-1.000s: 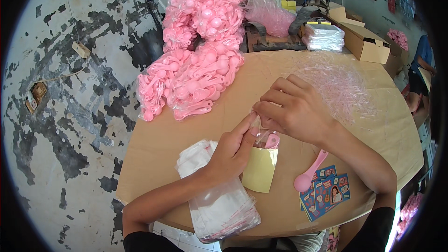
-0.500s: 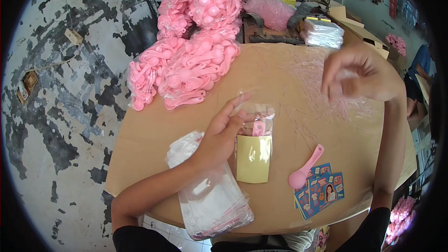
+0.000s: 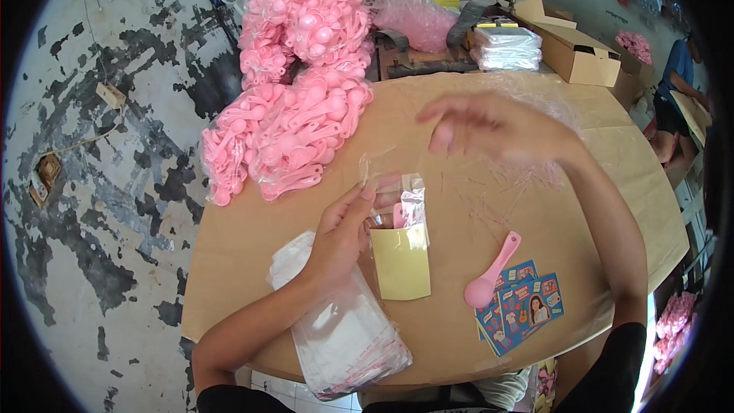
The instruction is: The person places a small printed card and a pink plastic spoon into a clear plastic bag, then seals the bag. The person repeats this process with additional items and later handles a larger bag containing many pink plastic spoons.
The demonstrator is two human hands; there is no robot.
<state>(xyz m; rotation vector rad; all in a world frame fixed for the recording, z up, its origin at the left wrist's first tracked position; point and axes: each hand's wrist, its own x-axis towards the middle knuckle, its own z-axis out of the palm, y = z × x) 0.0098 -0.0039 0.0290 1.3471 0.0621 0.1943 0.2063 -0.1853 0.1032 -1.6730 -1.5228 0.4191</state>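
My left hand (image 3: 340,233) is closed on the upper part of a clear plastic bag (image 3: 414,197). Inside the bag sit a pale yellow card (image 3: 401,264) and a pink spoon, of which only the handle (image 3: 398,215) shows. My right hand (image 3: 489,128) is raised over the table, blurred, its fingers apart, with nothing visible in them. Below my left forearm lies a stack of clear plastic bags (image 3: 348,336). A loose pink spoon (image 3: 493,274) rests against several blue printed cards (image 3: 527,310) at the right front.
Large bags of pink spoons (image 3: 306,107) cover the back left of the brown-topped table (image 3: 229,260). Thin pinkish strips (image 3: 527,172) lie scattered under my right arm. Packs of clear film (image 3: 506,50) and a cardboard box (image 3: 577,53) stand behind. Another person (image 3: 677,76) is at far right.
My right hand has swept left from above the scattered strips toward the held bag, its curled fingers now stretched. My left hand keeps the bag, now slightly tilted.
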